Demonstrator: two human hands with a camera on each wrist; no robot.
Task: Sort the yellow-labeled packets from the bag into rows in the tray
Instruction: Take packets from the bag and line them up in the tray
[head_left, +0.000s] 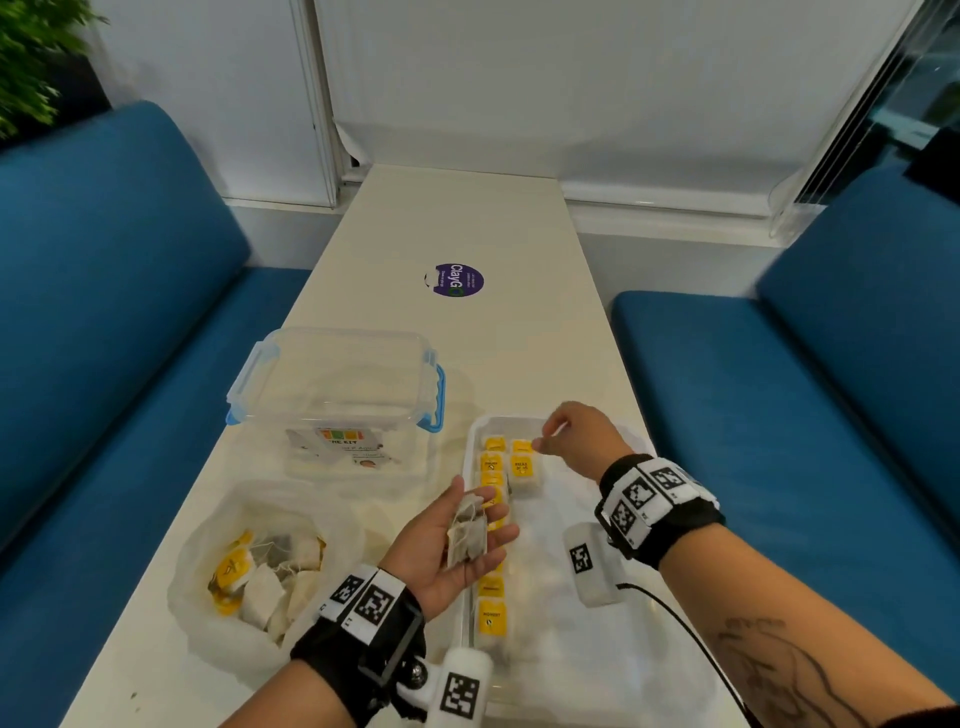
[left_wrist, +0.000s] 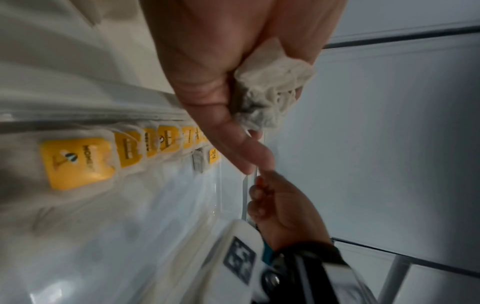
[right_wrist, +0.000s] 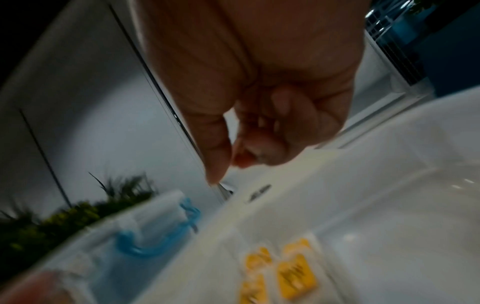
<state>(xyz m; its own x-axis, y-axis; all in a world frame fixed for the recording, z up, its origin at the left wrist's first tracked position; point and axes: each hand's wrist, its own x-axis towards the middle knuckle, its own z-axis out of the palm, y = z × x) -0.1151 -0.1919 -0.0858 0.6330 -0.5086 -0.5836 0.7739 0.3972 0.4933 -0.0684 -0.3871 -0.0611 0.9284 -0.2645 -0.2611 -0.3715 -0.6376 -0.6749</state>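
Presently, the left hand (head_left: 447, 551) lies palm-up over the left edge of the white tray (head_left: 597, 644), fingers and thumb curled round a small bunch of packets (head_left: 467, 535). The right hand (head_left: 576, 439) hovers over the tray's far end, fingers curled, gripping nothing visible. One row of yellow-labeled packets (head_left: 491, 616) runs along the left wall; a second row (head_left: 522, 465) starts beside it. The tray's right side is bare. The bag (head_left: 249, 571) sits left of the tray.
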